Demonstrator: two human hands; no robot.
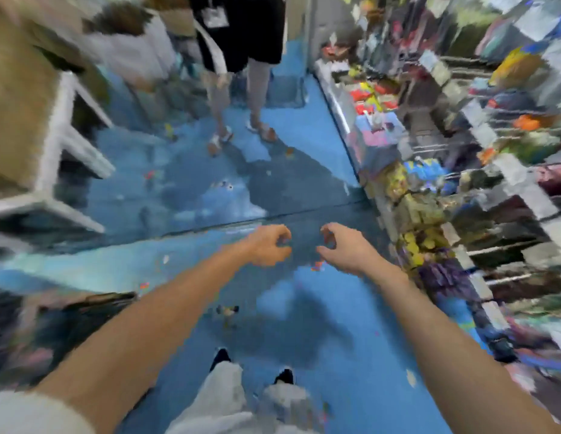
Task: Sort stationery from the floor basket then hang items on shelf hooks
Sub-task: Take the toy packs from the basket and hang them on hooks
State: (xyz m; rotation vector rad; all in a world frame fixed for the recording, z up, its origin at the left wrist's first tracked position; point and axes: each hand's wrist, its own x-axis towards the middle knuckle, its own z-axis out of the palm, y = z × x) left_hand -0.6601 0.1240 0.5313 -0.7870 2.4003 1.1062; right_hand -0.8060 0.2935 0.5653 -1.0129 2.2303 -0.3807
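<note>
- Blue floor point(304, 136) runs as an aisle straight ahead, with a dark seam crossing it just beyond the hands. Small coloured scraps lie scattered over it.
- Right edge of the aisle: a shelf point(505, 195) with rows of hooks, packed with coloured stationery packs point(420, 170). The picture is heavily smeared, so single items cannot be told apart.
- Left edge: a white frame point(58, 142) carrying a brown carton point(16, 98) juts into the aisle.
- Far end: a second person point(241, 57) in dark clothing and sandals stands mid-aisle, narrowing the way through.
- Left grip point(268, 247) is held out over the floor, fingers curled toward the thumb. Blur hides whether anything is pinched; I cannot tell.
- Right grip point(345, 250) is just beside it, not touching it, fingers likewise curled, near the shelf's lower front. Whether it holds anything cannot be told.
- Open floor lies between the grips and the wearer's dark shoes point(222, 355) below.
- The floor basket cannot be picked out in the blur.
</note>
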